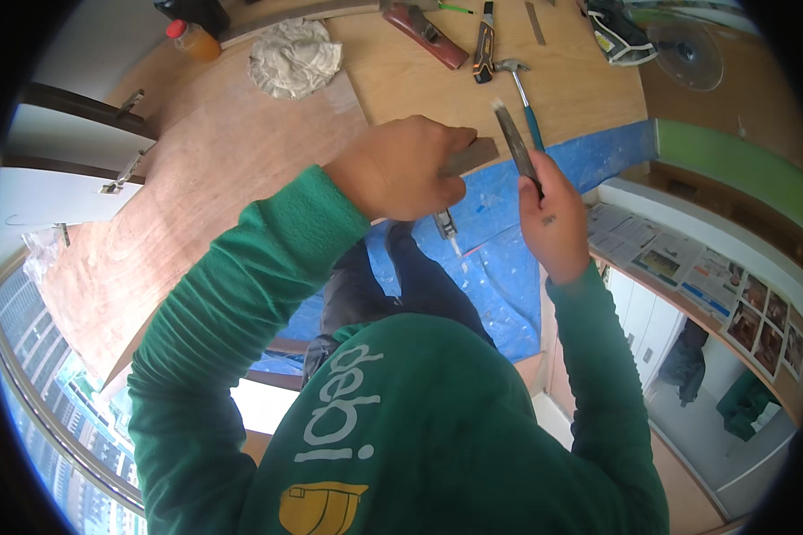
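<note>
Above the work surface, my left hand (401, 169) is closed on a flat grey-brown strip (470, 157), whose free end points right. My right hand (553, 214) grips a narrow dark bar-shaped tool (515, 141) with a pale tip, tilted up and to the left. A small gap separates the strip from the tool; the exact kind of either does not show. Just beyond my right hand lies a claw hammer (524, 96) with a teal handle. Past the hammer are a black and orange utility knife (484, 45) and a reddish hand plane (426, 36).
A crumpled pale cloth (294, 58) and an orange-filled bottle (193, 41) are at the far left, near a wooden panel (196, 169). Blue sheeting (509, 276) covers the area below my hands, with a nozzle-tipped applicator (446, 225) there. Newspaper sheets (674, 259) line the shelf at right.
</note>
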The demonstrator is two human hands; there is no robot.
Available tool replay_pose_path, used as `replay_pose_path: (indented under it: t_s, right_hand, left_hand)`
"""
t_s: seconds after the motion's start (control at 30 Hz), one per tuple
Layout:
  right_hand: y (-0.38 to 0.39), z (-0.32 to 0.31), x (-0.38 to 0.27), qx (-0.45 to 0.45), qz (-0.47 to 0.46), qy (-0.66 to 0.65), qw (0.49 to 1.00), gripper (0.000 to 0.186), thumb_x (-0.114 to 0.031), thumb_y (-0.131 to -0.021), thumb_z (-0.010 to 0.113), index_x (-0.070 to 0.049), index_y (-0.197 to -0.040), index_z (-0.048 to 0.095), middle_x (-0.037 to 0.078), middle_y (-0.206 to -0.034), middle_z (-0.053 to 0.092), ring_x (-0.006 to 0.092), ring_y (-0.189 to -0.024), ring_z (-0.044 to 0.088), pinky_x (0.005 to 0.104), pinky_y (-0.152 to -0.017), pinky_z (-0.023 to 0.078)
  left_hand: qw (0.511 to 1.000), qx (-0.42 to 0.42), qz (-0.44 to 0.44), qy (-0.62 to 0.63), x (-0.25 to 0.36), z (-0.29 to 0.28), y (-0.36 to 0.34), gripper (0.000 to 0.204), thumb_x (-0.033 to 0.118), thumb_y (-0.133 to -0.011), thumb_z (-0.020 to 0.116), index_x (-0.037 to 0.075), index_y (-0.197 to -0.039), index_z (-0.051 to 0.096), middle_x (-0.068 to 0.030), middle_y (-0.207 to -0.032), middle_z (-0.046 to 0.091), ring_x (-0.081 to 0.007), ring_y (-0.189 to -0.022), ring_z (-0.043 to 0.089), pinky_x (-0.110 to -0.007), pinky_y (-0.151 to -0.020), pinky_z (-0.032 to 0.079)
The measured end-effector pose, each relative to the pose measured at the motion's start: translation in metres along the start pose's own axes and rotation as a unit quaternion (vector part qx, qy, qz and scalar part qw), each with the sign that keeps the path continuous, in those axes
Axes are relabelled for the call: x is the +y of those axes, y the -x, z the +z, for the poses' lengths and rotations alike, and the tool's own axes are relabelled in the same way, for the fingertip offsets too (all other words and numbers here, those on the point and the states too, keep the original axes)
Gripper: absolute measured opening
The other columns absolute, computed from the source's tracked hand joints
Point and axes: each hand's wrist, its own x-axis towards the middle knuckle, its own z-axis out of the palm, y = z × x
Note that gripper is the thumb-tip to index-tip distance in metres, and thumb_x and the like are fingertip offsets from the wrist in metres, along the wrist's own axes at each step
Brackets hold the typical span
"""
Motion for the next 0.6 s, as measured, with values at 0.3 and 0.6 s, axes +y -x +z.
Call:
replay_pose_path:
  t_s: [0.3,0.6]
  right_hand:
    - [0.009,-0.001,-0.027,0.007,0.088,-0.224,0.970,0.032,-0.016,-0.111,0.064,0.000,-0.139,0.065,0.005,-0.090,0.067,0.0097,-0.073,0.057,0.0291,-0.067,0.050]
    - [-0.001,0.004,-0.032,0.014,0.035,-0.163,0.986,0.029,-0.015,-0.111,0.063,0.000,-0.136,0.067,0.005,-0.087,0.066,0.0095,-0.072,0.053,0.0294,-0.067,0.049]
  left_hand:
    - [1.000,-0.011,-0.021,-0.001,-0.004,-0.004,-0.006,0.062,0.016,-0.084,0.070,-0.006,-0.142,0.064,-0.0309,-0.090,0.073,-0.0474,-0.087,0.073,-0.053,-0.079,0.058]
    - [1.000,0.002,-0.007,0.006,-0.006,-0.002,-0.005,0.062,0.015,-0.084,0.070,-0.006,-0.142,0.063,-0.0303,-0.088,0.072,-0.0473,-0.084,0.073,-0.053,-0.077,0.058]
